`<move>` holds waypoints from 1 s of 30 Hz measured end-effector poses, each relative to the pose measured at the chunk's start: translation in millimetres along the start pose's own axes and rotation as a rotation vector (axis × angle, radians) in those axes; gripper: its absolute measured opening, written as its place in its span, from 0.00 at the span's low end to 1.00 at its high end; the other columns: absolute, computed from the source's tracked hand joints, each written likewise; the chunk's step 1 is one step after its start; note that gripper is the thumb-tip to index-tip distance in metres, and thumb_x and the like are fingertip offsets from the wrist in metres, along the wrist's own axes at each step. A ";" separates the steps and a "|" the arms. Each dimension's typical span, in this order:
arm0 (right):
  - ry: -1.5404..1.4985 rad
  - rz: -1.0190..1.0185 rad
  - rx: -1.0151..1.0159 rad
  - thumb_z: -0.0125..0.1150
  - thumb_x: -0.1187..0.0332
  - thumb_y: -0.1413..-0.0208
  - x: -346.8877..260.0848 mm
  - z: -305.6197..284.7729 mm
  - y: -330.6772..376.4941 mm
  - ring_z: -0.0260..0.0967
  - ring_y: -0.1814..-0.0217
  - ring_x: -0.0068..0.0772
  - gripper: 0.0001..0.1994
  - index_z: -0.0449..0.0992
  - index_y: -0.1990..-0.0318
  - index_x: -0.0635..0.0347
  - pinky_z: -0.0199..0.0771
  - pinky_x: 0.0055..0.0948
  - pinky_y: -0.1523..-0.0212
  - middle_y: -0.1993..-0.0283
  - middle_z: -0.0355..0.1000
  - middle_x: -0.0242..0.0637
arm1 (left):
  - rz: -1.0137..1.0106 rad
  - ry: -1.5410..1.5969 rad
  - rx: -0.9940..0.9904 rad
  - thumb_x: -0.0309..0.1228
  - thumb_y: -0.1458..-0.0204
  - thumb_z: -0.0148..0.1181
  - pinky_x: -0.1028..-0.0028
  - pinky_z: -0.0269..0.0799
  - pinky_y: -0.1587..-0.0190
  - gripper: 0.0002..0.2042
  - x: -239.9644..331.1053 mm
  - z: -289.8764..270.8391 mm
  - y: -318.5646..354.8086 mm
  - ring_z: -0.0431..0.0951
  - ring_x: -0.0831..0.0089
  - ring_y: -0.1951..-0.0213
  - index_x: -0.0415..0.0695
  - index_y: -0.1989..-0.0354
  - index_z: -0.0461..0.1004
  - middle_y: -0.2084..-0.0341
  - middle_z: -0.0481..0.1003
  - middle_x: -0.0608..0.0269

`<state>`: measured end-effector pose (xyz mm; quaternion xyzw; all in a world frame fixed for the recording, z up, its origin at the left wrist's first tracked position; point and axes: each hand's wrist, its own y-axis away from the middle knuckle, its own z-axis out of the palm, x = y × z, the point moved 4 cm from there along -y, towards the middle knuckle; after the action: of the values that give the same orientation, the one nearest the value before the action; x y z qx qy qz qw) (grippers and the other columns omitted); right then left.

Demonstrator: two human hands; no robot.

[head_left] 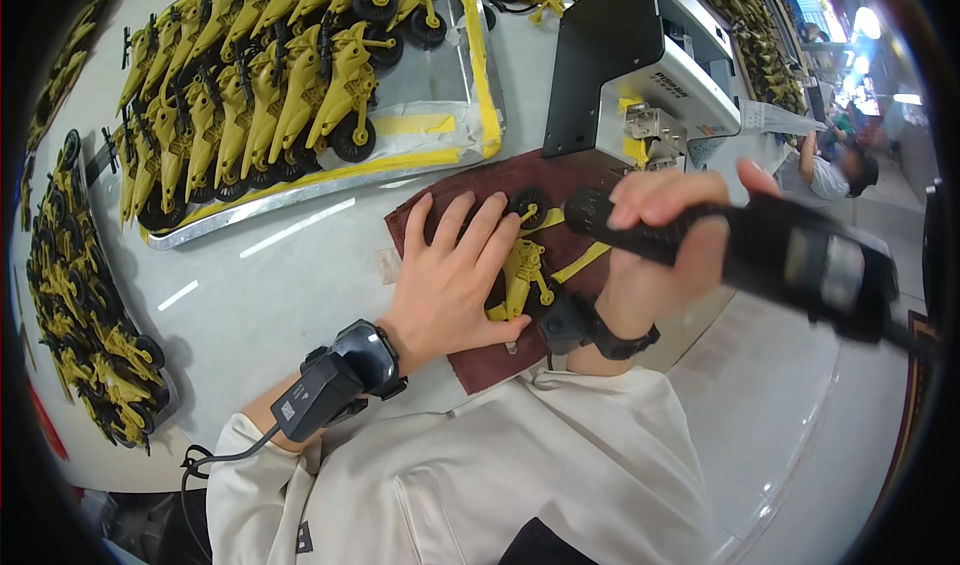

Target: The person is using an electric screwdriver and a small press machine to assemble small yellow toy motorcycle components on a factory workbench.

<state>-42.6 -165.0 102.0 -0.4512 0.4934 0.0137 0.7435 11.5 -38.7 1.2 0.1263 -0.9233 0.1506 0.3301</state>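
Head view: yellow toy part on the dark red mat, centre frame, pinned flat by left hand. Right hand fingers wrapped around black power driver. Risk: driver tip slips, part skids, fingers nearby.

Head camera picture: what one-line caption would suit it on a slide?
Left hand flat on a yellow toy vehicle on a brown cloth; right hand grips a black power tool.

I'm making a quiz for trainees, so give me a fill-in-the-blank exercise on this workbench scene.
1. The left hand presses a yellow toy flat onto a dark red ____.
2. The right hand holds a black power ____.
3. The toys on the tray have black ____.

Missing words: cloth; tool; wheels
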 end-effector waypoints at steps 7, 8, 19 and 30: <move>0.182 -0.225 0.357 0.54 0.59 0.44 -30.1 -56.6 -51.6 0.63 0.84 0.31 0.26 0.54 0.46 0.66 0.68 0.31 0.79 0.80 0.65 0.38 | 0.049 0.012 0.080 0.50 0.72 0.69 0.47 0.43 0.39 0.43 2.7 -1.3 3.4 0.57 0.52 0.40 0.41 0.44 0.62 0.41 0.59 0.50; 0.259 -0.249 0.349 0.54 0.60 0.45 -30.8 -58.1 -59.9 0.62 0.85 0.29 0.22 0.58 0.50 0.67 0.68 0.28 0.79 0.81 0.65 0.36 | 0.051 0.011 0.080 0.49 0.71 0.69 0.47 0.43 0.39 0.43 2.9 -1.3 2.3 0.56 0.51 0.40 0.41 0.44 0.62 0.41 0.58 0.49; -0.032 0.075 0.096 0.55 0.71 0.47 -27.8 -36.6 -18.1 0.61 0.84 0.31 0.24 0.53 0.45 0.67 0.66 0.30 0.80 0.79 0.64 0.39 | -0.016 -0.023 0.026 0.50 0.72 0.70 0.47 0.44 0.38 0.48 1.1 -1.1 5.8 0.55 0.52 0.38 0.41 0.39 0.58 0.37 0.55 0.52; -0.053 0.019 -0.056 0.59 0.58 0.44 -49.8 -30.7 48.5 0.67 0.79 0.38 0.34 0.44 0.41 0.66 0.72 0.36 0.75 0.72 0.68 0.45 | 0.003 -0.043 0.016 0.49 0.71 0.70 0.48 0.44 0.38 0.48 0.2 -0.1 4.4 0.54 0.52 0.38 0.41 0.38 0.56 0.38 0.55 0.51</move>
<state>-112.9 -136.1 104.1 -0.4665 0.4770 0.0464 0.7434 10.0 -34.6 0.5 0.1307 -0.9290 0.1559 0.3090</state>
